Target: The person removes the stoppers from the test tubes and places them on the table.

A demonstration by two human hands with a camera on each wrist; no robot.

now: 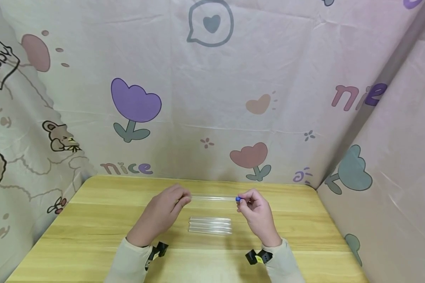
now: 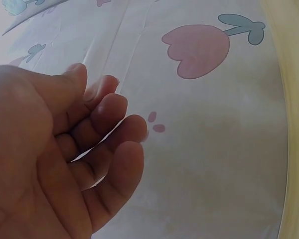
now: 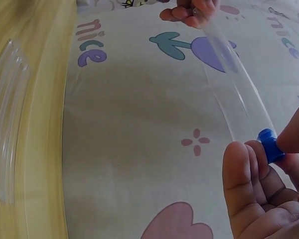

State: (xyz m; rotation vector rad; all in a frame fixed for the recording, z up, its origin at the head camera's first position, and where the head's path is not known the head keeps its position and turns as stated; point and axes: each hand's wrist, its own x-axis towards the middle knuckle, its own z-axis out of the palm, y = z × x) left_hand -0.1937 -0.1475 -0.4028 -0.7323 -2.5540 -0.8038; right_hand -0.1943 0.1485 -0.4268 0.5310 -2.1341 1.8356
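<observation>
A thin clear tube [image 1: 214,198] is held level above the table between both hands. My left hand [image 1: 161,214] pinches its left end between thumb and fingertips; the left wrist view shows the curled fingers [image 2: 127,169], but the tube is hard to make out there. Thumb and fingers of my right hand [image 1: 259,215] pinch a small blue cap [image 3: 271,146] at the tube's right end. Whether the cap is fully seated cannot be told. Nearer to me, several similar clear tubes [image 1: 209,225] lie side by side on the table.
The wooden table [image 1: 78,236] ends at a patterned cloth [image 1: 184,149] behind it, with more cloth at the left and right sides. Small black cameras [image 1: 258,257] are strapped to both wrists over light sleeves.
</observation>
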